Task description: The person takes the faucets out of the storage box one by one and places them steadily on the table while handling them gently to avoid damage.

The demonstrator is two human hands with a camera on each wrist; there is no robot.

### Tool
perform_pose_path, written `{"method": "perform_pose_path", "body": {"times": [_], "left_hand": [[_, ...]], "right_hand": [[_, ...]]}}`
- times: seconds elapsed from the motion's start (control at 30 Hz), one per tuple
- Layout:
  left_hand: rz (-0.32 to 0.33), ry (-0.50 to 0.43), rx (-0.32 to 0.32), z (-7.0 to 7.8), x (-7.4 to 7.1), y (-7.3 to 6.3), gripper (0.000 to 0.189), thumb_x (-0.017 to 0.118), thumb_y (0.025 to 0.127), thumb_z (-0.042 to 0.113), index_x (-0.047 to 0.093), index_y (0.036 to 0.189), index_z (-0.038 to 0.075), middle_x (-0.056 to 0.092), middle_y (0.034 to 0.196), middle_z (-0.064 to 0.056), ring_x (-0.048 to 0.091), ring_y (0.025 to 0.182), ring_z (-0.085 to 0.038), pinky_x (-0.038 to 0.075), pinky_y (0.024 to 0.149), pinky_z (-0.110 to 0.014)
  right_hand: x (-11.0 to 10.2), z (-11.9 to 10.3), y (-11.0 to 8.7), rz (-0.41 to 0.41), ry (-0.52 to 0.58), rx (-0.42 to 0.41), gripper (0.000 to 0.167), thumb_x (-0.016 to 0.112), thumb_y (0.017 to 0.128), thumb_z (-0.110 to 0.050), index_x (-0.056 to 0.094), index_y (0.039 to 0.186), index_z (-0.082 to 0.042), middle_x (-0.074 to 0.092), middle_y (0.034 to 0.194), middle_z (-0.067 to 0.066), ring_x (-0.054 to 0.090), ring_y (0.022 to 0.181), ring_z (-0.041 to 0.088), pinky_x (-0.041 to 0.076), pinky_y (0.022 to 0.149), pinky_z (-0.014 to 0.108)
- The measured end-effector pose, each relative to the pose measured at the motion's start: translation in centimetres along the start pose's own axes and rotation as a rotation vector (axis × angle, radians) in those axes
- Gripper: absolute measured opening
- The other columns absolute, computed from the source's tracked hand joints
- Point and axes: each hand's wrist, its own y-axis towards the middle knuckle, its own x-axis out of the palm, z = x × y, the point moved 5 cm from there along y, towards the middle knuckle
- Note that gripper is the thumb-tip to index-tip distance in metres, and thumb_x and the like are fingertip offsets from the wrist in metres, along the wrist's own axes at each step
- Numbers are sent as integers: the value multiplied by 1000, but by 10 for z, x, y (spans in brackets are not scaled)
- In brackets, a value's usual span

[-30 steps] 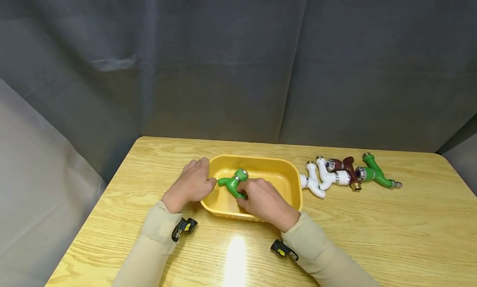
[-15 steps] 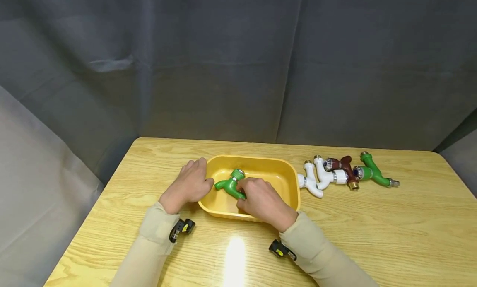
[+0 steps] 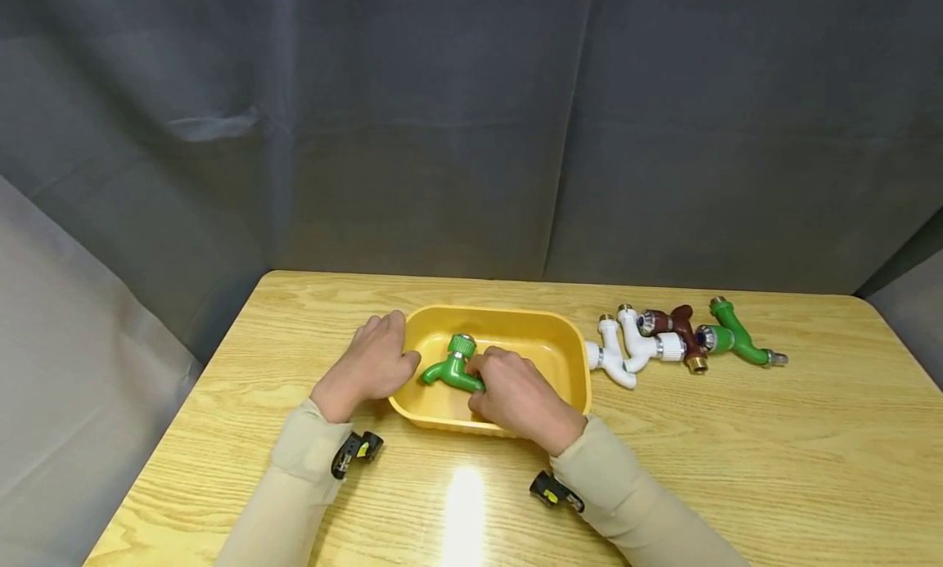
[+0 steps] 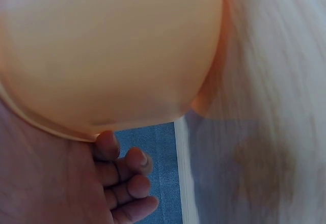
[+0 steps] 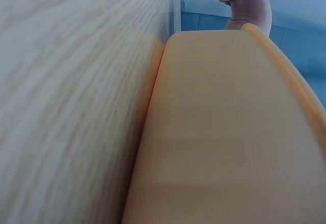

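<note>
In the head view a yellow plastic basin (image 3: 516,311) stands on the wooden table, with a green tap (image 3: 458,373) inside it. My right hand (image 3: 519,395) reaches over the near rim and pinches the tap's right end. The tap's ribbed knob points up and its spout points left. My left hand (image 3: 372,362) grips the basin's left rim, and in the left wrist view its fingers (image 4: 135,186) curl beneath that rim. The right wrist view shows the basin's outer wall (image 5: 214,122) and part of the left forearm, while the right hand is out of sight there.
Right of the basin lie two white taps (image 3: 610,354), (image 3: 639,338), a dark red tap (image 3: 685,334) and another green tap (image 3: 740,338), close together. The nearest white tap's knob is beside the basin wall. A grey curtain (image 3: 412,141) hangs behind the table.
The green tap has turned counterclockwise in the right hand, so its knob has moved left and its spout has dropped. The left hand keeps its grip on the rim. The view has shifted slightly.
</note>
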Motion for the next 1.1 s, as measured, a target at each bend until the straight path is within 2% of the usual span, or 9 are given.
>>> {"method": "perform_pose_path", "body": {"times": [0.33, 0.53, 0.63, 0.77, 0.9, 1.1], "left_hand": [[-8, -10, -11, 1, 1, 1, 25, 50, 95, 26, 47, 106, 4, 49, 91, -9, 41, 90, -27, 31, 80, -35], [-8, -6, -12, 1, 1, 2, 26, 50, 96, 26, 47, 108, 3, 50, 93, -9, 42, 91, -27, 32, 81, -35], [-10, -8, -13, 1, 1, 1, 26, 50, 96, 26, 47, 107, 3, 50, 93, -9, 42, 91, -27, 32, 81, -35], [-12, -10, -16, 0, 1, 1, 26, 49, 96, 26, 47, 108, 3, 50, 93, -9, 42, 91, -27, 32, 81, -35], [-9, -10, -14, 0, 0, 1, 26, 50, 96, 26, 47, 108, 3, 51, 93, -10, 43, 92, -28, 32, 81, -36], [-20, -11, -20, 0, 0, 0, 30, 50, 96, 27, 47, 112, 2, 51, 95, -9, 43, 93, -27, 32, 81, -36]], "right_hand": [[-1, 2, -1, 22, -2, 4, 19, 72, 79, -1, 72, 98, -7, 61, 85, 3, 53, 75, 17, 44, 66, 32], [-2, 3, -1, 23, -4, 18, 20, 74, 79, -2, 73, 99, -6, 65, 89, 4, 55, 78, 17, 48, 70, 33], [-1, 2, -1, 22, -6, 20, 23, 77, 80, -5, 73, 103, -5, 66, 90, 5, 56, 79, 18, 49, 71, 34], [0, 1, 0, 23, 1, 16, 28, 83, 85, -17, 74, 109, -5, 69, 95, 5, 60, 84, 18, 52, 75, 35], [1, -2, 0, 30, 9, -10, 32, 85, 85, -28, 75, 107, -6, 70, 95, 5, 59, 84, 18, 51, 74, 34], [1, -2, 0, 13, 16, -28, 26, 83, 88, -24, 74, 104, -6, 65, 88, 3, 53, 77, 16, 46, 69, 31]]}}
